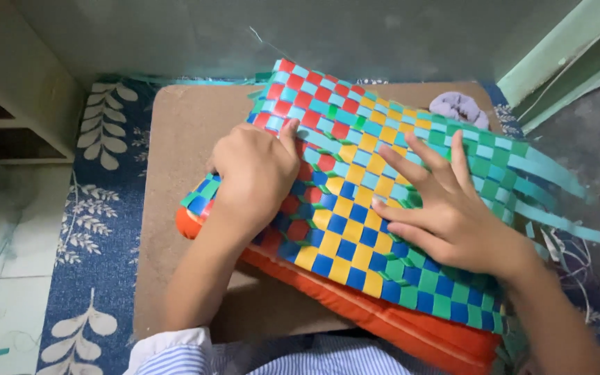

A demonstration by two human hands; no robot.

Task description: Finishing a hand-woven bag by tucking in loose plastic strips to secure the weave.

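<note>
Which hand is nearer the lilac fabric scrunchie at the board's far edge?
Right. The right hand lies on the weave below the lilac fabric scrunchie; the left hand is farther away.

The left hand (255, 173) and right hand (446, 208) cover parts of the woven mat (355, 208). The orange cushion (411, 326) lies mostly hidden beneath the mat, its lower corner cut off by the bottom edge. The purple scrunchie (458, 105) is partly behind the mat.
</note>
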